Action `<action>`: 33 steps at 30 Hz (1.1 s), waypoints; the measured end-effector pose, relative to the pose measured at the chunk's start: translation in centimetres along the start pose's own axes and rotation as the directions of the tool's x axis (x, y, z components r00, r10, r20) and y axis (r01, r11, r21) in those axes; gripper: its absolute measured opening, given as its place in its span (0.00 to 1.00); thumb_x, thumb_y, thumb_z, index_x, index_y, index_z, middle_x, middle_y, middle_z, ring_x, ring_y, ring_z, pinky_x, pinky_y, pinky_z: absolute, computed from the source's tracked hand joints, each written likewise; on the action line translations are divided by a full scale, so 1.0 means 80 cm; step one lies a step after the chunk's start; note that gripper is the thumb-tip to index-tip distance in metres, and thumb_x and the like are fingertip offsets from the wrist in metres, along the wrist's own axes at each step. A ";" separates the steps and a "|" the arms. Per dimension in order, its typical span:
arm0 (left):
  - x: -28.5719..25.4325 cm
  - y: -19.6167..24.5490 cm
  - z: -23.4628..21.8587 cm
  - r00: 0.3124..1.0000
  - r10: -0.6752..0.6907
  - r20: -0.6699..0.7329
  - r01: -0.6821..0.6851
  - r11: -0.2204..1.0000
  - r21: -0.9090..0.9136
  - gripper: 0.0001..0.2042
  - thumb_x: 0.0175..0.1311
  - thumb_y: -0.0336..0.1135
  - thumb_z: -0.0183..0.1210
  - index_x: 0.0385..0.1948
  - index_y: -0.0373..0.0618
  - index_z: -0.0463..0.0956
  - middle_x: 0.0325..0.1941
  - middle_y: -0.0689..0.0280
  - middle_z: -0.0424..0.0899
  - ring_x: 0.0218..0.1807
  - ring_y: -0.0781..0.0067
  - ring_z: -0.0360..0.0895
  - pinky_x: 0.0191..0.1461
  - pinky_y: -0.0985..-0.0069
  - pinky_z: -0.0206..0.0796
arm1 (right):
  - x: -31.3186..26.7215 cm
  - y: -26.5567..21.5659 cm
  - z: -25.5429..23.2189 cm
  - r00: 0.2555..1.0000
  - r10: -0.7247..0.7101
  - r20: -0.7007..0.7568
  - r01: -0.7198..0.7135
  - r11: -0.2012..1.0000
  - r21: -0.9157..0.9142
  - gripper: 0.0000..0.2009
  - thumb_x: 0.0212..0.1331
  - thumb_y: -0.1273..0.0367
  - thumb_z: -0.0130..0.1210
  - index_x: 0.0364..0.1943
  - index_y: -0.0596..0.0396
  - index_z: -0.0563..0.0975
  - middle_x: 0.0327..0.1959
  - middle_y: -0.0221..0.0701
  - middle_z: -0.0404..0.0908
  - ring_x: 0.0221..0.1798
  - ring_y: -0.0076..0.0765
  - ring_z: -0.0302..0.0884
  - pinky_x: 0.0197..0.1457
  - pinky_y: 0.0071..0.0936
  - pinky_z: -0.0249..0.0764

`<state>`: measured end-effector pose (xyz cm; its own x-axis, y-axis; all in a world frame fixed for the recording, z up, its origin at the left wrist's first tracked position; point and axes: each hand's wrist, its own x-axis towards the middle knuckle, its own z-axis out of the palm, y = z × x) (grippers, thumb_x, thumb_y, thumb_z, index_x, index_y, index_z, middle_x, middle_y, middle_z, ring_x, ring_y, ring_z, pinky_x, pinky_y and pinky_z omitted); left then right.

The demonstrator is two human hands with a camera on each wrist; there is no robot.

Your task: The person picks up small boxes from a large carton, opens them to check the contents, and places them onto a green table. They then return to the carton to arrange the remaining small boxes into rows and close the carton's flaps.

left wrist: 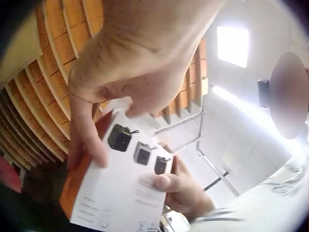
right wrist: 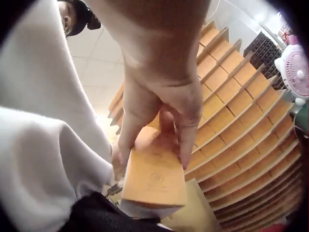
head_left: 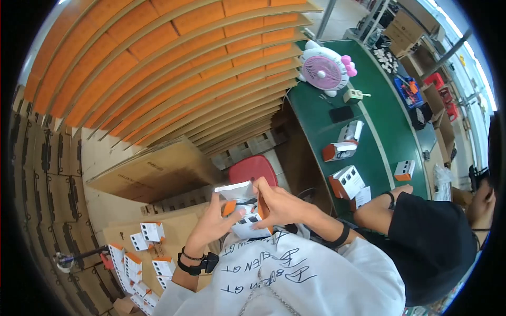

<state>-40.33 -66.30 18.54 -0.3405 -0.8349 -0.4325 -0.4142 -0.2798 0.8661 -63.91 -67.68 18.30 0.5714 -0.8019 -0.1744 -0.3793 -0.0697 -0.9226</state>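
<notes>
A small white and orange cardboard box (head_left: 245, 229) is held in front of the chest, its white top flap (head_left: 232, 190) raised. Printed pictures of dark devices show on its white face in the left wrist view. My left hand (head_left: 212, 225) grips one side, with the thumb reaching over the opening. On the opposite side my right hand (head_left: 280, 204) holds the box, fingers and thumb spread across its orange edge. In the right wrist view, an orange side panel (right wrist: 155, 179) lies below the right hand. The inside of the box is mostly hidden by the fingers.
More such boxes (head_left: 152, 231) stand on cardboard at lower left. Opened boxes (head_left: 347, 182) lie on the green table (head_left: 316, 118) at right, with a pink and white fan (head_left: 322, 71). Stacked orange layers (head_left: 200, 23) rise ahead. Another person's arm (head_left: 375, 215) reaches the table's edge.
</notes>
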 end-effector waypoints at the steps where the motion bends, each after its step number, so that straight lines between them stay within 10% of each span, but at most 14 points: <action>1: 0.018 -0.010 0.002 1.000 0.008 0.007 -0.008 1.000 0.001 0.28 0.75 0.48 0.51 0.68 0.38 0.58 0.51 0.51 0.79 0.43 0.62 0.83 0.30 0.71 0.81 | 0.002 0.025 0.009 0.988 -0.081 -0.130 0.077 0.996 -0.036 0.36 0.40 0.63 0.77 0.47 0.51 0.60 0.33 0.47 0.76 0.38 0.62 0.79 0.42 0.45 0.74; 7: 0.202 -0.123 0.053 0.987 -0.147 -0.059 0.096 0.850 -0.517 0.22 0.78 0.41 0.47 0.66 0.38 0.61 0.57 0.53 0.75 0.47 0.56 0.83 0.42 0.63 0.85 | 0.013 0.155 -0.008 0.735 0.067 -0.675 -0.133 0.990 -0.047 0.34 0.34 0.62 0.82 0.36 0.53 0.64 0.27 0.37 0.79 0.33 0.30 0.81 0.38 0.31 0.77; 15: 0.139 -0.131 0.015 0.992 -0.020 -0.125 -0.042 0.879 -0.475 0.20 0.78 0.38 0.47 0.67 0.44 0.62 0.59 0.54 0.79 0.53 0.67 0.81 0.51 0.72 0.76 | 0.074 0.394 -0.151 -0.350 -0.014 -0.937 -0.605 0.767 0.215 0.22 0.44 0.63 0.73 0.37 0.65 0.77 0.36 0.49 0.79 0.42 0.63 0.75 0.52 0.46 0.71; 16: 0.117 -0.147 -0.004 0.981 -0.025 -0.191 -0.067 0.886 -0.458 0.19 0.77 0.37 0.48 0.66 0.44 0.64 0.59 0.55 0.80 0.53 0.66 0.80 0.52 0.71 0.76 | 0.081 0.412 -0.156 -0.292 0.006 -0.956 -0.684 0.698 0.213 0.17 0.50 0.63 0.68 0.40 0.59 0.78 0.39 0.44 0.80 0.43 0.57 0.77 0.49 0.45 0.73; 18: 0.057 -0.191 -0.049 0.931 -0.078 -0.357 -0.140 0.827 -0.545 0.18 0.77 0.35 0.49 0.65 0.43 0.65 0.57 0.56 0.80 0.54 0.67 0.80 0.52 0.70 0.75 | 0.090 0.359 -0.143 0.335 0.305 -0.892 -0.923 -0.085 -0.375 0.12 0.61 0.64 0.58 0.46 0.48 0.82 0.44 0.36 0.82 0.45 0.46 0.80 0.45 0.43 0.75; 19: 0.019 -0.209 -0.062 0.875 -0.149 -0.461 -0.154 0.816 -0.557 0.18 0.76 0.35 0.49 0.64 0.43 0.66 0.56 0.57 0.80 0.54 0.68 0.79 0.52 0.70 0.75 | 0.089 0.305 -0.140 0.545 0.428 -0.721 -0.670 -0.295 -0.682 0.12 0.67 0.64 0.53 0.49 0.43 0.83 0.47 0.31 0.84 0.45 0.40 0.82 0.43 0.42 0.77; 21: -0.056 -0.279 -0.098 0.707 -0.216 -0.673 -0.218 0.839 -0.498 0.17 0.74 0.32 0.51 0.62 0.42 0.66 0.53 0.60 0.80 0.52 0.71 0.78 0.53 0.72 0.74 | 0.098 0.424 -0.169 -0.022 0.267 -0.964 -0.961 0.260 0.094 0.25 0.53 0.52 0.67 0.52 0.49 0.79 0.52 0.43 0.77 0.53 0.58 0.76 0.49 0.53 0.77; 22: -0.086 -0.343 -0.108 0.507 -0.175 -0.844 -0.175 0.938 -0.300 0.21 0.71 0.31 0.55 0.63 0.40 0.64 0.54 0.60 0.78 0.50 0.70 0.78 0.54 0.72 0.73 | 0.107 0.479 -0.182 -0.303 0.146 -0.942 -0.751 0.572 0.330 0.34 0.46 0.46 0.73 0.53 0.52 0.77 0.55 0.49 0.74 0.56 0.67 0.73 0.52 0.59 0.77; 23: -0.121 -0.378 -0.124 0.266 -0.300 -0.916 -0.042 0.946 -0.322 0.24 0.64 0.33 0.63 0.58 0.36 0.67 0.56 0.53 0.79 0.56 0.62 0.78 0.59 0.67 0.72 | 0.119 0.466 -0.161 -0.233 0.121 -0.965 -0.754 0.604 0.258 0.33 0.48 0.48 0.72 0.52 0.55 0.76 0.55 0.51 0.74 0.55 0.66 0.74 0.53 0.57 0.77; 24: -0.151 -0.408 -0.140 0.237 -0.309 -0.921 -0.056 0.942 -0.331 0.24 0.64 0.33 0.63 0.58 0.36 0.67 0.56 0.53 0.79 0.56 0.62 0.78 0.59 0.67 0.72 | 0.128 0.446 -0.133 -0.183 0.092 -0.979 -0.751 0.629 0.200 0.32 0.51 0.50 0.71 0.51 0.59 0.75 0.54 0.52 0.74 0.54 0.64 0.75 0.54 0.55 0.78; 26: -0.180 -0.462 -0.166 -0.089 -0.160 -0.983 0.489 0.853 -0.183 0.36 0.59 0.46 0.68 0.62 0.30 0.63 0.58 0.44 0.76 0.61 0.49 0.75 0.66 0.57 0.66 | 0.167 0.396 -0.059 0.042 0.209 -0.977 -0.611 0.779 0.140 0.27 0.55 0.56 0.69 0.49 0.65 0.73 0.52 0.51 0.74 0.51 0.57 0.78 0.53 0.48 0.78; 28: -0.167 -0.492 -0.201 -0.084 -0.183 -0.980 0.571 0.797 -0.198 0.42 0.55 0.52 0.70 0.64 0.30 0.61 0.61 0.42 0.73 0.65 0.45 0.69 0.68 0.53 0.61 | 0.209 0.408 -0.002 0.613 0.360 -0.704 -0.200 0.932 0.303 0.19 0.58 0.69 0.63 0.47 0.67 0.72 0.46 0.47 0.75 0.47 0.45 0.77 0.53 0.41 0.77; 29: -0.147 -0.503 -0.218 -0.062 -0.207 -0.976 0.658 0.727 -0.196 0.48 0.52 0.58 0.72 0.65 0.30 0.59 0.64 0.41 0.69 0.68 0.41 0.63 0.70 0.48 0.56 | 0.229 0.354 0.054 0.660 0.050 -0.749 -0.334 0.913 -0.233 0.16 0.55 0.73 0.62 0.45 0.66 0.72 0.45 0.43 0.75 0.46 0.43 0.76 0.54 0.38 0.75; 33: -0.073 -0.473 -0.292 -0.269 -0.781 -0.563 0.438 0.422 -0.794 0.64 0.45 0.57 0.76 0.74 0.34 0.36 0.72 0.36 0.51 0.72 0.30 0.54 0.72 0.43 0.54 | 0.264 0.182 0.223 0.949 -0.105 -0.297 0.007 0.950 -0.313 0.20 0.56 0.73 0.63 0.53 0.56 0.70 0.46 0.40 0.74 0.49 0.42 0.77 0.53 0.36 0.76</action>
<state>-2.94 -61.91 -5.82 0.8906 0.1758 -0.4194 0.3462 -0.8601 0.3747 -44.39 -75.03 -4.93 0.3664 -0.9299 0.0334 -0.5841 -0.2578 -0.7696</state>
